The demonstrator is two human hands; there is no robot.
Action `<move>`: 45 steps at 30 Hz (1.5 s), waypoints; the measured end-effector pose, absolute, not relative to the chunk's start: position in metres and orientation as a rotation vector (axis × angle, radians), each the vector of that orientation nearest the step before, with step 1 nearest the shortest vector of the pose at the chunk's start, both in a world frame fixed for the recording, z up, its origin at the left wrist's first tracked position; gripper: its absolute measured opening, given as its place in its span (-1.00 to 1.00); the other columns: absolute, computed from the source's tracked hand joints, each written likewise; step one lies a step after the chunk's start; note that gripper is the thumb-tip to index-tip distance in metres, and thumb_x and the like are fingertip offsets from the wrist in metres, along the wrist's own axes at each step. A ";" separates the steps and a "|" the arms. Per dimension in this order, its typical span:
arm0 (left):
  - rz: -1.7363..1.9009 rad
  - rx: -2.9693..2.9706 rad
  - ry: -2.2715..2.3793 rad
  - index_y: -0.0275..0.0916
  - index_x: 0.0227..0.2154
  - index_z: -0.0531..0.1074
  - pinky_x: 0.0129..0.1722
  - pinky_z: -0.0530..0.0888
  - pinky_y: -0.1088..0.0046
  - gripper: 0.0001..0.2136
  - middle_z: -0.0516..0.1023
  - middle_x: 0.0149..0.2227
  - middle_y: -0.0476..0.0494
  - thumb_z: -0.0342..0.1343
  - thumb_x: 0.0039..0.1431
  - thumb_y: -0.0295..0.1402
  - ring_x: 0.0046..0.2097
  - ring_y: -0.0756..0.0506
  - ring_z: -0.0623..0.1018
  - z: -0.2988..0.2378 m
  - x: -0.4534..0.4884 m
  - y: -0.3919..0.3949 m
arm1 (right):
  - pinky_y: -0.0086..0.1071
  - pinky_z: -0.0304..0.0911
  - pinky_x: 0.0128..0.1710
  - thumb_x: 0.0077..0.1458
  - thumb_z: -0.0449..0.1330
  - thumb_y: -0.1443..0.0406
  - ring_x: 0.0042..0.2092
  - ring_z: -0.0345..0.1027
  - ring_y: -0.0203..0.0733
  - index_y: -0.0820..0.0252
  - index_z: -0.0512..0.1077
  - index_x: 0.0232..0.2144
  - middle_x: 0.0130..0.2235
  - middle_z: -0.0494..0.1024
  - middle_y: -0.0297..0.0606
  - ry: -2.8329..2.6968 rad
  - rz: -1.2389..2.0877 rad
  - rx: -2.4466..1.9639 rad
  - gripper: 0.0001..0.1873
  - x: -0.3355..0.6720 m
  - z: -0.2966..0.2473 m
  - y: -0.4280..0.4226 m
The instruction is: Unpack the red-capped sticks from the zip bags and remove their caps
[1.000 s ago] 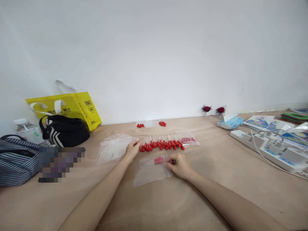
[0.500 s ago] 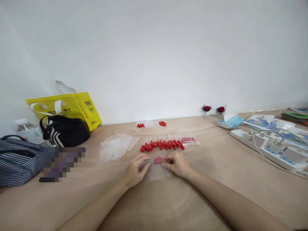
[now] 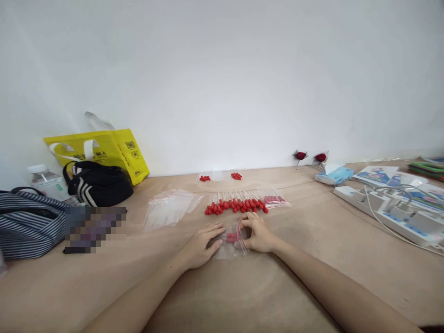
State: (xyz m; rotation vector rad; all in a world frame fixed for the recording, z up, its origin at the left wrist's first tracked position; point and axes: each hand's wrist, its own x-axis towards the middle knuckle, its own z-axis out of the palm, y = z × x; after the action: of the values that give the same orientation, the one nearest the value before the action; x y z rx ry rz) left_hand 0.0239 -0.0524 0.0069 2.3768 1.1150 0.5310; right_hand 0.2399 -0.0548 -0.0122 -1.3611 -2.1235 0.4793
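The white wall (image 3: pixel 222 83) rises beyond the row of red-tipped sticks (image 3: pixel 237 205), and the desk (image 3: pixel 312 282) spreads beneath it. The yellow bag (image 3: pixel 114 148) stands well to the left of the row and farther back; the striped bag (image 3: pixel 31 226) lies at the far left of the row, and the long white power strip (image 3: pixel 388 217), loaded with plugs, well to its right. The black pouch (image 3: pixel 104 185) is left of the row, well apart. The row itself lies with its pale sticks pointing to the wall and its red heads toward the person.

Nearer the person than the row are both hands. The left hand (image 3: pixel 201 247) rests at one end of the clear bag (image 3: pixel 229 252), thumb and fingers somewhat apart; whether they grip the film I cannot tell. The right hand (image 3: pixel 256 236) has its fingers curled narrow, pinching the bag's red-lined edge. That clear bag sits just in front of the row, with two red heads (image 3: pixel 231 237) showing in it. Just left of the row is a spread of clear bags (image 3: pixel 168 208); just right of it, a filled bag (image 3: pixel 274 200). Behind the row lie two small red clusters (image 3: pixel 205 178) (image 3: pixel 236 176).
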 end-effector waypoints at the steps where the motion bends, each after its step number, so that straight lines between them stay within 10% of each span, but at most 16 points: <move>1: 0.521 2.374 1.109 -0.08 -0.04 0.32 0.12 0.15 0.23 -0.65 0.27 0.08 -0.03 -0.04 0.08 -0.26 0.13 -0.11 0.23 0.007 0.024 -0.053 | -0.26 -0.01 -0.12 -0.36 0.33 0.08 -0.13 0.14 -0.16 0.10 0.45 -0.45 -0.22 0.33 -0.30 -2.129 0.500 -1.352 -0.64 0.240 -0.011 -0.055; 15: 0.355 2.446 1.093 -0.03 0.04 0.21 0.14 0.08 0.25 -0.61 0.09 0.18 -0.03 -0.11 0.14 -0.17 0.19 -0.12 0.10 0.008 0.015 -0.049 | -0.35 0.14 -0.27 -0.31 0.29 0.32 -0.32 0.26 -0.25 0.23 0.41 -0.54 -0.39 0.42 -0.31 -1.988 0.786 -1.259 -0.83 0.260 -0.006 -0.055; 20: 0.393 2.405 1.089 -0.02 0.07 0.15 0.14 0.07 0.23 -0.57 0.13 0.16 -0.01 -0.06 0.11 -0.19 0.18 -0.13 0.12 0.011 0.013 -0.049 | -0.46 0.20 -0.43 -0.29 0.29 0.30 -0.47 0.30 -0.37 0.26 0.37 -0.44 -0.49 0.46 -0.38 -1.649 1.332 -1.028 -0.73 0.286 0.001 -0.051; 29: 0.578 2.247 1.234 -0.22 -0.12 0.38 0.01 0.26 0.26 -0.65 0.42 -0.05 -0.17 0.00 0.04 -0.20 0.00 -0.16 0.37 0.013 0.015 -0.046 | -0.54 0.27 -0.50 -0.27 0.33 0.27 -0.51 0.35 -0.41 0.20 0.43 -0.40 -0.49 0.51 -0.36 -1.110 1.380 -0.851 -0.72 0.325 0.009 -0.035; 37: 0.563 2.248 1.433 -0.25 -0.48 0.40 -0.35 0.35 0.41 -0.80 0.42 -0.43 -0.06 0.09 -0.13 -0.22 -0.34 -0.08 0.41 0.010 0.014 -0.041 | -0.37 0.32 -0.32 -0.20 0.27 0.24 -0.39 0.41 -0.27 0.18 0.43 -0.33 -0.42 0.53 -0.31 -1.074 1.067 -0.891 -0.71 0.293 0.005 -0.023; 45: 0.941 2.012 1.666 -0.21 -0.47 0.22 -0.48 0.35 0.49 -0.81 0.39 -0.52 0.01 -0.04 -0.05 -0.19 -0.48 -0.04 0.42 0.023 -0.026 -0.011 | -0.42 0.21 -0.18 0.08 -0.03 0.38 -0.16 0.32 -0.25 0.16 0.37 -0.14 -0.16 0.44 -0.19 -1.933 0.023 -1.214 -0.70 0.232 0.012 0.013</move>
State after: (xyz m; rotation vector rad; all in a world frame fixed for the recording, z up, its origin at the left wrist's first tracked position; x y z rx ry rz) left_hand -0.0263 -0.0109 0.0230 2.0122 1.6658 0.9410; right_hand 0.2322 0.0130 0.0121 -1.2144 -1.9328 0.0228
